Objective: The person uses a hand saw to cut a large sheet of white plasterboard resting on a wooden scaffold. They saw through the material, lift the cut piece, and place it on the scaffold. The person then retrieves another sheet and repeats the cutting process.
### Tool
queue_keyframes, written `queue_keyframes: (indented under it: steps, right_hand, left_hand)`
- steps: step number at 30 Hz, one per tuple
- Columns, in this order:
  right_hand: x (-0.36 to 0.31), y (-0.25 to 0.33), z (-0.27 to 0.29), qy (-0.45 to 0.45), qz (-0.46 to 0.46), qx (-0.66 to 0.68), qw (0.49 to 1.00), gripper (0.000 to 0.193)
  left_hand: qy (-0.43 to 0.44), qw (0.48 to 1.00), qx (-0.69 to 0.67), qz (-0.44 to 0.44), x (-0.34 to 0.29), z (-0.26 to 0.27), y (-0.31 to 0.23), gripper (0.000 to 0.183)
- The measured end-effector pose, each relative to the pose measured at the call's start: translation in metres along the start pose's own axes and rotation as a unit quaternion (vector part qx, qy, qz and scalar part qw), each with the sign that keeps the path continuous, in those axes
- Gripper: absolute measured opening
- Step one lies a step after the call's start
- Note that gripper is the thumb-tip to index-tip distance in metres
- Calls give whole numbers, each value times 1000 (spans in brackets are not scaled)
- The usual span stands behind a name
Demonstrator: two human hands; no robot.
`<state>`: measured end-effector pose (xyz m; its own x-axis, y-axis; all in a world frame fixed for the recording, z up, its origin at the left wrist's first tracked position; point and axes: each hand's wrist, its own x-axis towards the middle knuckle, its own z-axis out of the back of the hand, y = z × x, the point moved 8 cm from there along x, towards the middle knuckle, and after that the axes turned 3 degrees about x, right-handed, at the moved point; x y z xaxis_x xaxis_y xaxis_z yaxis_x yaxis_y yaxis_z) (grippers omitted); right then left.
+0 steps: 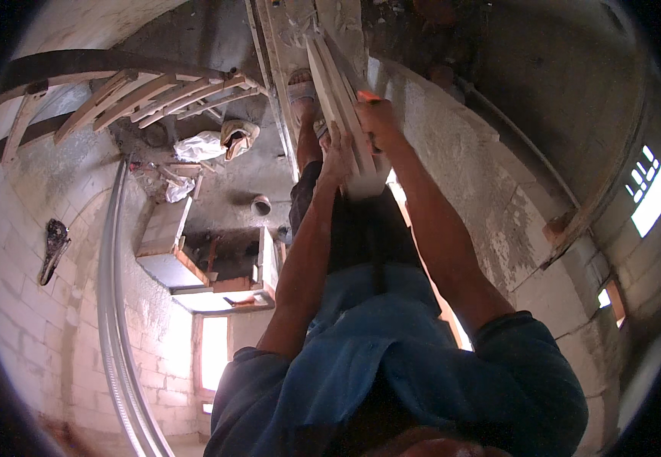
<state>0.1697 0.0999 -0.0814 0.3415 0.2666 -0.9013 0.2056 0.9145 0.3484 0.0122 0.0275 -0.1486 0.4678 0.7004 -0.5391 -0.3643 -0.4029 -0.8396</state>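
Observation:
Long pale wooden strips run away from me in front of my legs, and their near end is blurred. My left hand is closed around their left side. On the right, my right hand grips a tool with an orange and black handle, close against the wood. A narrow grey strip, like a blade, runs forward from that hand along the wood. The tool's exact kind is hard to make out because of blur. My sandalled foot stands left of the wood.
A wooden ladder-like frame curves across the upper left. White and brown sacks lie on the floor below, near a short pipe stub. Long metal profiles lean at the left. A rough plastered wall rises on the right.

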Motion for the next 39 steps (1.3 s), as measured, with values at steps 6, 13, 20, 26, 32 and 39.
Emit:
queue_keyframes:
  steps: [6, 13, 20, 26, 32, 39]
  right_hand:
    - [-15, 10, -58, -49, 209, -304, 928, 39]
    - [-29, 19, -51, 30, 234, -402, 885, 36]
    - [10, -2, 50, 242, -118, 287, 920, 19]
    - [-3, 42, 13, 62, 121, -318, 938, 46]
    - [-70, 36, 56, 4, 141, -189, 972, 44]
    - [-134, 8, 99, -82, 67, -48, 993, 39]
  left_hand:
    - [-39, 856, -514, 46, 11, 18, -28, 49]
    - [-109, 893, -426, 95, -10, 33, -94, 57]
    - [24, 999, -41, 17, -10, 3, 18, 79]
    - [44, 998, 54, 4, -9, -48, 65, 81]
    - [-50, 994, 81, 59, -5, -13, 28, 76]
    - [37, 960, 272, 58, 35, 15, -72, 71]
